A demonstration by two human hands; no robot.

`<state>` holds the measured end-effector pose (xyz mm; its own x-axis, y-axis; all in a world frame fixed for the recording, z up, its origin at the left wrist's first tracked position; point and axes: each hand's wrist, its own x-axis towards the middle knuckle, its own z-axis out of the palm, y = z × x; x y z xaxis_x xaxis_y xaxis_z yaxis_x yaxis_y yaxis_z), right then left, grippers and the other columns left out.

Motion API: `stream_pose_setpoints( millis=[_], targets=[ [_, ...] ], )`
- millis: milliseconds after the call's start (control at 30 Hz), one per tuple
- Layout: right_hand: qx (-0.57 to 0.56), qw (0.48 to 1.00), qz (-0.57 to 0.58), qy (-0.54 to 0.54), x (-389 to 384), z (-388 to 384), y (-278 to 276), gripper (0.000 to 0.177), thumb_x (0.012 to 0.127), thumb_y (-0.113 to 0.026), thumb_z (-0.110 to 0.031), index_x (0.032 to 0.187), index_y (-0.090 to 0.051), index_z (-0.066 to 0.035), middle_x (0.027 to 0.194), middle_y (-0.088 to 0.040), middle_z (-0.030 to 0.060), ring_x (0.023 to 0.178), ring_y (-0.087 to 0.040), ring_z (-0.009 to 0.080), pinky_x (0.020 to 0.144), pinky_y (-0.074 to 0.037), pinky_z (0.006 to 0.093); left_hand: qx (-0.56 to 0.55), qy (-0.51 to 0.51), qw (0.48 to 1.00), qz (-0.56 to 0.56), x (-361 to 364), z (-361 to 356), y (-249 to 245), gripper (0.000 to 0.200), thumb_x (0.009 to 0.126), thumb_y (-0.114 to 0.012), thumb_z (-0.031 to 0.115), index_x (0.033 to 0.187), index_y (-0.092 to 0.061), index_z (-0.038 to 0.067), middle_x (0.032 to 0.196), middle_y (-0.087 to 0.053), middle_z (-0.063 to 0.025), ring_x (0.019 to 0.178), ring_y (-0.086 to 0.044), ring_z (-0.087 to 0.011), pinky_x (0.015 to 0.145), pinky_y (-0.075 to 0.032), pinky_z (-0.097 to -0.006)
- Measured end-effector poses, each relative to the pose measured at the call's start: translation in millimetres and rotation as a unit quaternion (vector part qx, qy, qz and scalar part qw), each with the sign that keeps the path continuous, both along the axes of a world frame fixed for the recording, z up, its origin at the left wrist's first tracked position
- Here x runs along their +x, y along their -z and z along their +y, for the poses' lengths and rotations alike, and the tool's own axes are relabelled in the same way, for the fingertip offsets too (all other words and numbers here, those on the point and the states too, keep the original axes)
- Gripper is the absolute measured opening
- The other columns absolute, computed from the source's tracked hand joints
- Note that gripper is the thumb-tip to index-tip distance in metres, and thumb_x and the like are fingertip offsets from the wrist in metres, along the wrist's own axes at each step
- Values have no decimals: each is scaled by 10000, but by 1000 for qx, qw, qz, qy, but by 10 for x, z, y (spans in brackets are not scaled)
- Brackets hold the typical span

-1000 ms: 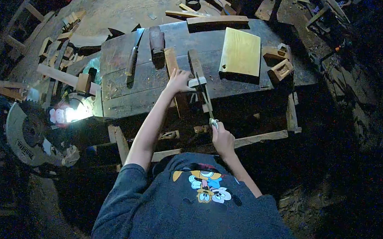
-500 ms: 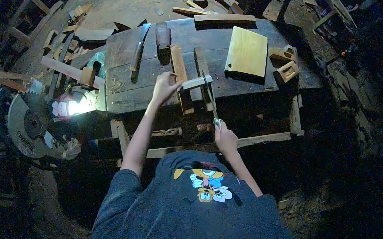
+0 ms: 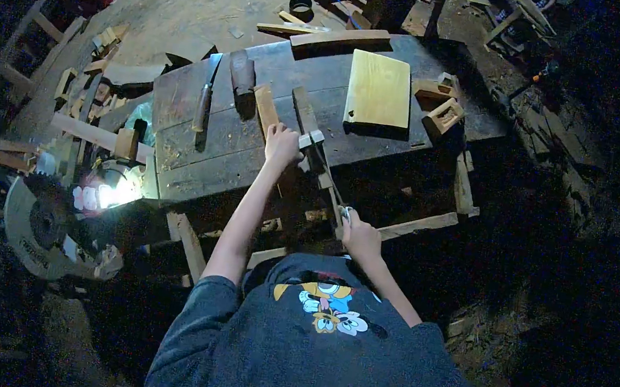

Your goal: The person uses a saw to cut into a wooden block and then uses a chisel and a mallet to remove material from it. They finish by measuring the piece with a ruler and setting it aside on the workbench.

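My left hand (image 3: 283, 145) is closed over the left end of a small pale wood block (image 3: 312, 138), fingers wrapped round it. The block lies across dark wood strips at the workbench's (image 3: 210, 151) near edge. In my right hand (image 3: 361, 236) is the handle of a thin-bladed saw (image 3: 333, 188), lower and nearer my body. Its blade slants up and left to the block's right end. A brown wood strip (image 3: 266, 106) runs back from beside my left hand, and a dark strip (image 3: 304, 108) stretches behind the block.
A yellowish board (image 3: 380, 90) lies at the right, near small wooden frames (image 3: 444, 117). Farther left are a long knife (image 3: 203, 105) and a dark sheath-like piece (image 3: 241, 81). A circular saw (image 3: 47, 225) stands by a bright lamp (image 3: 119, 192) at left.
My left hand has gone from loosely raised fingers at the block's left end to a closed grip on it. My right hand has drawn the saw slightly down towards my body.
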<state>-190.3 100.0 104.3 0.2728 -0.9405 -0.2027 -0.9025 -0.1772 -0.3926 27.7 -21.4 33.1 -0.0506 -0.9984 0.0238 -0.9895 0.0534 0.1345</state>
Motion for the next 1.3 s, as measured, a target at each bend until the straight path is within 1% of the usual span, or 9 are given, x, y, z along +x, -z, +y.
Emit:
stream_pose_setpoints(
  millis=[167, 333, 400, 433, 733, 867, 1200, 1267, 1300],
  targets=[
    [14, 998, 22, -52, 95, -235, -183, 210, 729, -376, -177, 879, -423, -39, 552, -515, 170, 515, -517, 315, 464, -400, 413, -83, 13, 996, 24, 0, -9, 144, 112, 634, -442, 99, 676, -546, 92, 680, -551, -91, 870, -459, -232, 854, -235, -414],
    [37, 993, 20, -110, 326, -648, -493, 178, 692, -396, -134, 789, -470, -4, 620, -543, 146, 555, -535, 301, 492, -420, 392, -89, 35, 995, 28, -9, 10, 140, 108, 646, -445, 104, 715, -528, 98, 665, -543, -89, 854, -460, -235, 880, -192, -418],
    [56, 977, 63, -197, 368, -764, -558, 152, 668, -404, -111, 732, -493, -4, 635, -545, 148, 580, -540, 293, 495, -427, 382, -19, 19, 1000, -7, -13, 24, 68, 88, 649, -446, 109, 690, -521, 88, 650, -538, -88, 842, -464, -227, 881, -190, -420],
    [43, 976, 67, -202, 370, -790, -584, 131, 631, -454, -102, 639, -553, -17, 656, -557, 130, 570, -553, 272, 489, -444, 344, -67, 19, 998, 5, -17, 33, 82, 72, 646, -453, 108, 670, -513, 77, 648, -536, -86, 825, -467, -220, 881, -194, -413],
    [66, 977, 50, -194, 300, -713, -484, 161, 674, -400, -108, 761, -474, 6, 640, -539, 159, 588, -542, 292, 490, -430, 381, -20, 9, 1000, -7, -29, 42, 17, 67, 632, -478, 105, 683, -513, 79, 704, -543, -84, 849, -458, -231, 867, -230, -399],
    [62, 982, 30, -176, 416, -864, -277, 166, 684, -402, -125, 744, -486, 5, 648, -543, 157, 591, -543, 290, 494, -429, 390, -41, 24, 999, -14, -14, 28, 98, 121, 625, -487, 98, 742, -514, 87, 725, -544, -81, 857, -453, -223, 861, -240, -392],
    [62, 986, 54, -143, 777, -1063, -144, 144, 654, -442, -114, 674, -541, -11, 668, -556, 155, 630, -557, 270, 526, -441, 364, -27, 5, 1000, 2, -12, -7, 124, 108, 660, -447, 109, 726, -525, 73, 740, -545, -92, 870, -446, -226, 860, -239, -390],
    [61, 988, 43, -135, 749, -1087, -206, 143, 653, -445, -115, 676, -543, -14, 669, -557, 153, 630, -558, 265, 526, -442, 360, -22, 10, 1000, 15, -15, 12, 78, 143, 634, -506, 146, 753, -527, 69, 745, -544, -93, 882, -443, -225, 861, -237, -391],
    [58, 989, 31, -130, 747, -1094, -235, 141, 652, -448, -116, 679, -544, -17, 670, -558, 151, 629, -560, 260, 525, -442, 356, 26, 14, 1000, -2, -51, 45, -108, 266, 561, -596, 200, 782, -525, 71, 768, -543, -88, 891, -440, -220, 858, -243, -388]
  ],
)
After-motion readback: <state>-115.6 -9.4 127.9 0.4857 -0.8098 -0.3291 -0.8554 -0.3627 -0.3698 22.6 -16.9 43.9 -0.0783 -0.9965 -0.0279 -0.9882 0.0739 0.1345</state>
